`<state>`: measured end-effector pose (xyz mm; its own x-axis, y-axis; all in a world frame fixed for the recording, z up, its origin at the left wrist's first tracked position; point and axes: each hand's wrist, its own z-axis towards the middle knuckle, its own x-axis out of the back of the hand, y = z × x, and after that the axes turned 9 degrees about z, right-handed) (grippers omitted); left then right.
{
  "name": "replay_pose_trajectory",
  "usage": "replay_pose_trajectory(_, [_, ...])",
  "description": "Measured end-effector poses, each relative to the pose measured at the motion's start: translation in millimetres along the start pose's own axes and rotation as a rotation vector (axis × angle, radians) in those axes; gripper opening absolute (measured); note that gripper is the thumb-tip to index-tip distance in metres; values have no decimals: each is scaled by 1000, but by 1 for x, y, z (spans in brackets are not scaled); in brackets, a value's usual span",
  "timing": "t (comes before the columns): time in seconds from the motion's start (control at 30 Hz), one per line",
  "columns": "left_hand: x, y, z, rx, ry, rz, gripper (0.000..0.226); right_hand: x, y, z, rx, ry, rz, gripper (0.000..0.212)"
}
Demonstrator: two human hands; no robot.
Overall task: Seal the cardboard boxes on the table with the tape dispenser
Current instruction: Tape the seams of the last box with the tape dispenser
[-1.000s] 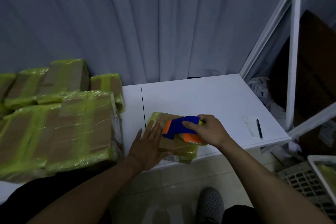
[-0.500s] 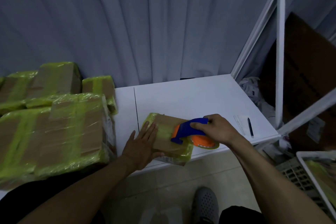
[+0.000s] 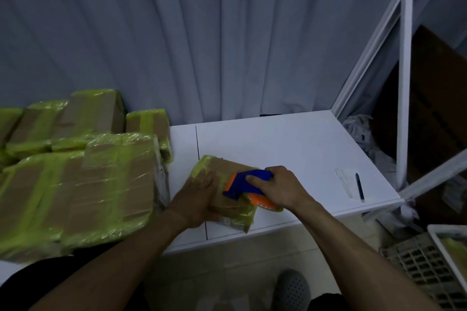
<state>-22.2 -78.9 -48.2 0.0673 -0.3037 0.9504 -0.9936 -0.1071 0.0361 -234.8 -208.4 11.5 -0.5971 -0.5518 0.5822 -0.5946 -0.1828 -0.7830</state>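
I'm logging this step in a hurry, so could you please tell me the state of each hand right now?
Left hand: open, pressing flat on the small cardboard box.
Right hand: closed, gripping the tape dispenser by its blue handle.

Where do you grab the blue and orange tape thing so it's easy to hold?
Grip the tape dispenser by its blue handle, coming from above and the right, like the right hand does. The handle sticks up on top; the orange part sits low on the small box, and the left hand covers the left side.
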Motion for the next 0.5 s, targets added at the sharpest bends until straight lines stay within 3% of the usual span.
replay_pose_trajectory(0.07, [-6,6,1,10,11,-69,119,-1,1,0,-12,6,18,48])
replay_pose_trajectory(0.23, [-29,11,2,66,139,-14,103,6,3,-5,-25,37,35,43])
replay_pose_trajectory(0.5, [-19,11,6,62,109,1,103,59,5,-29,-45,124,117,41])
